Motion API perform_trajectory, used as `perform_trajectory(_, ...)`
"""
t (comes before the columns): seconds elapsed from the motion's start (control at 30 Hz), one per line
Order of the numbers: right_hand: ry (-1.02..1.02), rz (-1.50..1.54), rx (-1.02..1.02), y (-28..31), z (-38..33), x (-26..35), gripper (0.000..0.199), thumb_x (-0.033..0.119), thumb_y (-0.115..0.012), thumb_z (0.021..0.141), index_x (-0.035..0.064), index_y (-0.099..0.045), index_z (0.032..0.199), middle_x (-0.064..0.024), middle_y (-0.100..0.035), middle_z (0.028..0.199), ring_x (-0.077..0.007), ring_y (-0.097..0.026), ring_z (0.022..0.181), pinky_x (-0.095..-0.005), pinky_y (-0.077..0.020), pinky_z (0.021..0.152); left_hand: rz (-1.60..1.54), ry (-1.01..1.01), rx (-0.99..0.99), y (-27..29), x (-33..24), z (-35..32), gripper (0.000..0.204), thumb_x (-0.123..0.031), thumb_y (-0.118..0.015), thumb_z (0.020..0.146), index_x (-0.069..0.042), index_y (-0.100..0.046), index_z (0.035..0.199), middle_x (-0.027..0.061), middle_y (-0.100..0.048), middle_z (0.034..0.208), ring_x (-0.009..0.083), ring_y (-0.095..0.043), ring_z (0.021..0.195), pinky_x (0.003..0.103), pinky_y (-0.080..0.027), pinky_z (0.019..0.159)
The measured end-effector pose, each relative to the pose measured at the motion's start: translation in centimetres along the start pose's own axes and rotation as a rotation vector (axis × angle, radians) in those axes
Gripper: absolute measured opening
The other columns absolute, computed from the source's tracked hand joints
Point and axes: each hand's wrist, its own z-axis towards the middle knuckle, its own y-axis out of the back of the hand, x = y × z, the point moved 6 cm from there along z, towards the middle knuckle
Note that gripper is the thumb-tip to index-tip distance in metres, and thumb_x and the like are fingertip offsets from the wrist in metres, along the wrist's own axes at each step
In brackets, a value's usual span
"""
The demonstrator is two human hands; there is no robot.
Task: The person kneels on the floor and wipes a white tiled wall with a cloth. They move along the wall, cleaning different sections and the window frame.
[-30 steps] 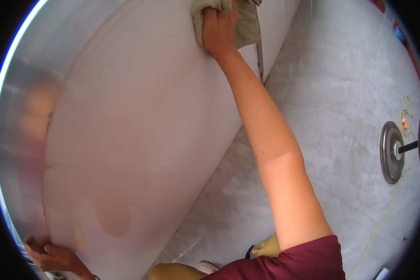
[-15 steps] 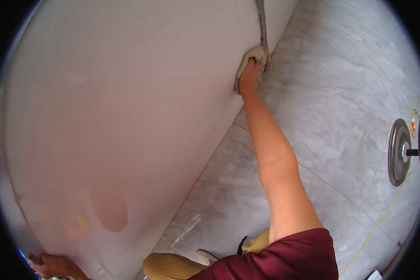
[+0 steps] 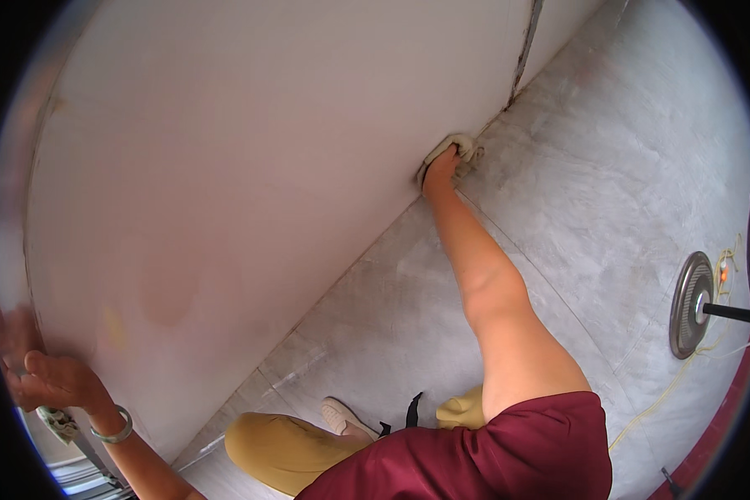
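A beige cloth [image 3: 457, 143] is wrapped over the fingers of my right hand [image 3: 443, 167], closed on it. That hand presses the cloth against the foot of a large glossy white panel [image 3: 250, 167], where it meets the grey floor. At the lower left my left hand [image 3: 54, 382], with a bracelet [image 3: 115, 425] on the wrist, rests at the panel's side edge, its fingers outstretched and holding nothing I can see. The shiny side surface mirrors it. Just below hangs a small patterned cloth-like thing [image 3: 58, 423].
Grey tiled floor [image 3: 592, 183] spreads to the right. A round grey fan base [image 3: 690, 305] with a black pole stands there, a yellowish cord [image 3: 650, 408] trailing from it. Beyond my cloth, a dark vertical gap [image 3: 525, 50] parts the panel from another.
My right hand has drawn the cloth along the panel's foot, away from the dark gap and nearer to me. My left hand has come further into view. The whole view has shifted.
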Motion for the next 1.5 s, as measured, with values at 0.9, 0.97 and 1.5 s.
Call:
perform_trajectory(0.9, 0.371, 0.106, -0.127, -5.0, -16.9, 9.1, 0.049, 0.032, -0.035, 0.101, -0.0104, -0.051, 0.119, -0.0256, -0.053, 0.121, -0.0384, -0.048, 0.11, -0.0413, -0.0352, 0.099, -1.674, -0.323, 1.462, 4.1, -28.7, -3.6, 0.04, -0.019, -0.066, 0.091, -0.001, -0.058, 0.126, 0.0155, -0.064, 0.097, 0.0359, -0.06, 0.091, 0.044, -0.048, 0.085)
perform_trajectory(0.97, 0.477, -0.001, -0.088, -5.8, -19.2, 12.8, 0.047, 0.03, -0.035, 0.102, -0.0109, -0.051, 0.119, -0.0265, -0.051, 0.123, -0.0406, -0.047, 0.111, -0.0427, -0.0339, 0.1, -1.692, -0.299, 1.5, 4.5, -28.7, -2.6, 0.04, -0.019, -0.066, 0.091, -0.001, -0.058, 0.126, 0.0157, -0.064, 0.097, 0.036, -0.06, 0.091, 0.044, -0.048, 0.085)
perform_trajectory(1.5, 1.957, -0.248, 0.909, -12.1, -47.9, 13.4, 0.046, 0.025, -0.064, 0.074, 0.0103, -0.066, 0.118, -0.0081, -0.052, 0.133, -0.0342, -0.046, 0.126, -0.0469, -0.0362, 0.106, -1.655, -0.412, 1.551, 6.0, -29.1, -1.8, 0.042, -0.023, -0.063, 0.093, -0.003, -0.057, 0.129, 0.0154, -0.064, 0.099, 0.035, -0.06, 0.096, 0.043, -0.046, 0.089)
